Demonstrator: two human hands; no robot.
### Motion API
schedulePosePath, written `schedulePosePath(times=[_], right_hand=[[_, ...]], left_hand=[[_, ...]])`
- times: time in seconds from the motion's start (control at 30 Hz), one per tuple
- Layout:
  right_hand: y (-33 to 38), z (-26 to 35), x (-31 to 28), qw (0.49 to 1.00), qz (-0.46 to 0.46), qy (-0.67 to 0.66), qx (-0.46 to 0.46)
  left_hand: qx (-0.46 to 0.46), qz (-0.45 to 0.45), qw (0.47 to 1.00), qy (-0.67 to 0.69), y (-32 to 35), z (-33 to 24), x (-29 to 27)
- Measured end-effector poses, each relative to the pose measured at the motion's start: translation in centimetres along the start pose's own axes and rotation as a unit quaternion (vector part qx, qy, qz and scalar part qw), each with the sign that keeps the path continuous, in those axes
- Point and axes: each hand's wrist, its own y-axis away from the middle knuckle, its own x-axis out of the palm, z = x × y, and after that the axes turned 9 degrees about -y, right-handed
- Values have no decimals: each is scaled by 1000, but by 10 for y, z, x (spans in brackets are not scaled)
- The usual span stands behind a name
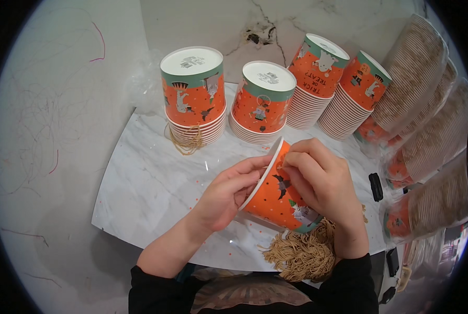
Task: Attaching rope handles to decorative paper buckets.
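An orange paper tub [276, 196] with a white rim, a green band and a bat print is tilted on its side between my hands. My left hand [229, 191] reaches into its mouth, fingertips inside and the rim against the hand. Outside, my right hand [320, 175] pinches at the wall just below the rim; what its fingertips hold is too small to make out. Below the tub lies a bundle of tan twisted cords [307, 251], close to my right wrist.
Upside-down stacks of tubs stand behind: one at left [195, 99] with loose cords [184, 138] against it, another beside it [263, 104], two taller ones at right. Plastic-wrapped stacks [438, 120] line the right side. A black clip-like piece [375, 187] lies on the marbled table [145, 183].
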Motion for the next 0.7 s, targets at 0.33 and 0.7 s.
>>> schedulePosePath(times=[0.33, 0.7], right_hand=[[2, 2, 0, 1000, 25, 11, 0], [5, -2, 7, 997, 56, 38, -36]], left_hand=[[-13, -12, 1000, -19, -2, 1, -2], [-87, -17, 996, 16, -6, 10, -14]])
